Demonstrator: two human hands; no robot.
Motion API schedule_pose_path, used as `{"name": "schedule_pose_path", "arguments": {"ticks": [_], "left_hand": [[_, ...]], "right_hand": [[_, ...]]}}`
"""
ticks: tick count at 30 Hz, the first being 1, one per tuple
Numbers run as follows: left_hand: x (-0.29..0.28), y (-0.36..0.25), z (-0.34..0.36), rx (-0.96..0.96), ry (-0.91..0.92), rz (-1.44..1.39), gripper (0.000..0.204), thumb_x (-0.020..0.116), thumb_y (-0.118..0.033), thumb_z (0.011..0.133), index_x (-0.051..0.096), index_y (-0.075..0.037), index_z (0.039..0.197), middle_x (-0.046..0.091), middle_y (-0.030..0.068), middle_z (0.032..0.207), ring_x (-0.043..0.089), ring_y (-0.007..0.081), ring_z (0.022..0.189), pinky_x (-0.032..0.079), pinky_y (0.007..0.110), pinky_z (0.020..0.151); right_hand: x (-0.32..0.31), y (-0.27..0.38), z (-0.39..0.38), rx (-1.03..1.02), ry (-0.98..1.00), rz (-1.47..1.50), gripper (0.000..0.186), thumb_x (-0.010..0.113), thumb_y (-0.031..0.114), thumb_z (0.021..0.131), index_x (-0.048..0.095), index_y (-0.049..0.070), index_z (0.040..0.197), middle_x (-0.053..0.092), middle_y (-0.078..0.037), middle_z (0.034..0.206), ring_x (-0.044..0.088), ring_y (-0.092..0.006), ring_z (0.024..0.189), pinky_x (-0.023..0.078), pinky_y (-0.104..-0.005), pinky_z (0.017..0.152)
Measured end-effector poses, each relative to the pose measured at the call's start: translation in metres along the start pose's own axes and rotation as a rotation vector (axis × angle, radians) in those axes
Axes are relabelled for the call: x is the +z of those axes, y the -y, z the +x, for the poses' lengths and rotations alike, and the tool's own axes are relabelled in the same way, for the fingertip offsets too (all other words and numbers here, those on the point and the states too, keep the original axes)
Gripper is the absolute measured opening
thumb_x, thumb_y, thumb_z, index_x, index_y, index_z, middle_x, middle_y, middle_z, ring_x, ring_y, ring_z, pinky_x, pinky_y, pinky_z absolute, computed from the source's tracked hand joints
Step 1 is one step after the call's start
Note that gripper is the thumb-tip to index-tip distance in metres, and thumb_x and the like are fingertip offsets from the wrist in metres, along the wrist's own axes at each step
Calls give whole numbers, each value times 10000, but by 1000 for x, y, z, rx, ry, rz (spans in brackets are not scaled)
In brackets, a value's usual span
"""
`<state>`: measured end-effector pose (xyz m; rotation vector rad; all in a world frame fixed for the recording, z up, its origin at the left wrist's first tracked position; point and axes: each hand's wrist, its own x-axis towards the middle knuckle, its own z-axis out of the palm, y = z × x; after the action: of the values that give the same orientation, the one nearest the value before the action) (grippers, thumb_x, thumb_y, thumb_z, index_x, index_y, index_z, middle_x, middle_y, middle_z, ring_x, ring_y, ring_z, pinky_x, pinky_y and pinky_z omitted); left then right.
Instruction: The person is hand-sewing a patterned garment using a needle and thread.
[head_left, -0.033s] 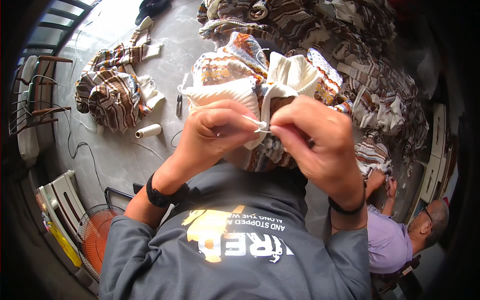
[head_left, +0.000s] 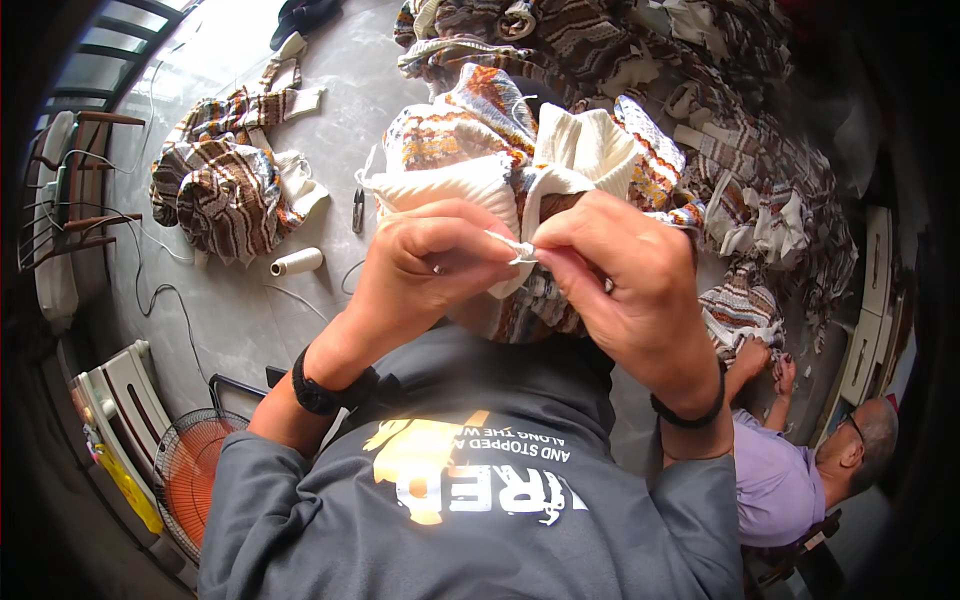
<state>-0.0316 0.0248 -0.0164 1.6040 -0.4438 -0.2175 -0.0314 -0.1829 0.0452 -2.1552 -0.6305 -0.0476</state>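
Note:
A patterned knit garment [head_left: 445,140] in cream, orange, brown and blue lies bunched in front of me, with wide white ribbing [head_left: 465,185] along its near side. My left hand [head_left: 440,255] pinches a narrow white knit edge [head_left: 520,250] between thumb and forefinger. From the other side, my right hand [head_left: 630,280] has thumb and forefinger pressed together at the end of that same edge. Whether a loose yarn end or a small tool is in the right fingertips is too small to tell. The two hands' fingertips almost meet.
Left on the grey surface are another striped knit garment [head_left: 225,190], black thread snips [head_left: 358,210] and a cone of white yarn [head_left: 297,262]. Brown striped knits [head_left: 740,150] pile up far right. A co-worker in a purple shirt [head_left: 780,480] handles knitwear there. A fan [head_left: 195,480] stands lower left.
My right hand has shifted slightly left, bringing its fingertips up against the white knit edge. The left hand stays where it was.

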Motion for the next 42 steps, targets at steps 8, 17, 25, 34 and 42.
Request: {"name": "schedule_pose_path", "arguments": {"ticks": [8, 17, 25, 34, 42], "left_hand": [[0, -1, 1, 9, -9, 49, 144, 768, 16, 763, 722, -52, 881, 695, 60, 911, 661, 142, 830, 521, 251, 693], [0, -2, 2, 44, -6, 73, 142, 764, 21, 762, 722, -49, 879, 694, 62, 915, 663, 143, 832, 521, 249, 693], [0, -3, 1, 1, -7, 56, 138, 759, 24, 766, 719, -47, 877, 692, 57, 913, 660, 132, 822, 518, 240, 675], [1, -4, 1, 4, -13, 67, 135, 765, 19, 764, 718, -50, 871, 693, 54, 913, 660, 130, 812, 514, 236, 662], [2, -1, 0, -3, -12, 42, 135, 761, 19, 768, 721, -50, 877, 692, 54, 910, 654, 123, 808, 508, 233, 658]], "right_hand": [[8, 0, -5, 68, 50, -121, 150, 704, -48, 778, 673, 32, 902, 572, -94, 747, 607, -261, 636, 462, -341, 563], [9, 1, -4, 66, 36, -138, 162, 704, -51, 764, 678, 37, 898, 568, -90, 733, 601, -263, 626, 461, -346, 556], [10, 2, -5, 78, 32, -129, 173, 695, -63, 757, 676, 32, 901, 566, -96, 737, 600, -266, 626, 462, -344, 556], [8, 1, -5, 70, 38, -131, 169, 688, -69, 756, 673, 30, 892, 572, -97, 737, 603, -268, 628, 466, -340, 560], [9, 2, -5, 91, 55, -145, 163, 689, -64, 758, 672, 31, 888, 586, -101, 745, 613, -272, 637, 472, -341, 563]]}}
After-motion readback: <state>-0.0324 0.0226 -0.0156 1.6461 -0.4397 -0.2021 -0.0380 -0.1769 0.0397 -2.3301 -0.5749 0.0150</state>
